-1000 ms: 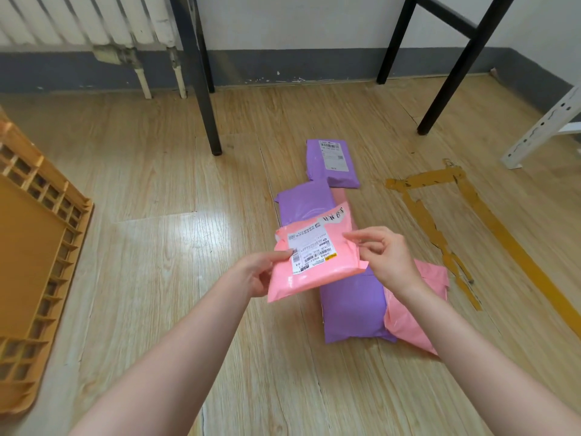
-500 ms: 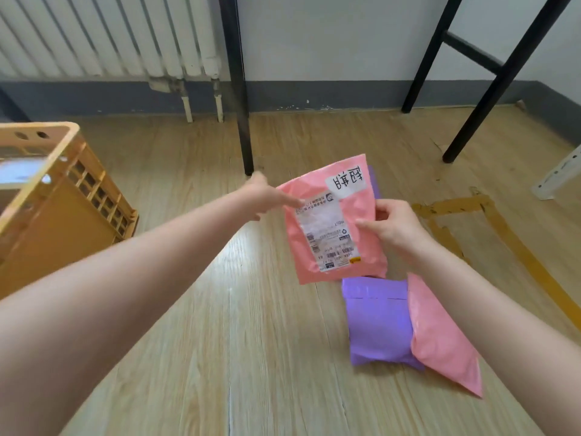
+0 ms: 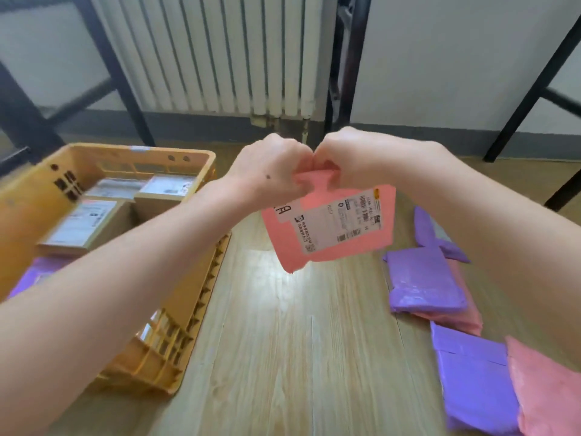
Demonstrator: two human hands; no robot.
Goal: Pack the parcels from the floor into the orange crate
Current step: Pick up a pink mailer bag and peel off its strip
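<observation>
Left hand (image 3: pixel 270 171) and right hand (image 3: pixel 361 155) pinch the top edge of the pink parcel (image 3: pixel 330 228); it hangs just below the grip, label toward the person, long axis roughly crosswise, right end higher. Left of the grip the crate (image 3: pixel 176 350) already holds boxes (image 3: pixel 81 225); several parcels (image 3: pixel 421 281) wait on the floor (image 3: pixel 283 357), lower right.

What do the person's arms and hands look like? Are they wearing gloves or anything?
No gloves. The left arm and the right arm are bare as far as the picture shows, with no sleeves in view. No watch or bracelet shows on either wrist. The left hand has one small dark spot on its back. The right hand shows no marks. Whether there are rings cannot be told.
</observation>
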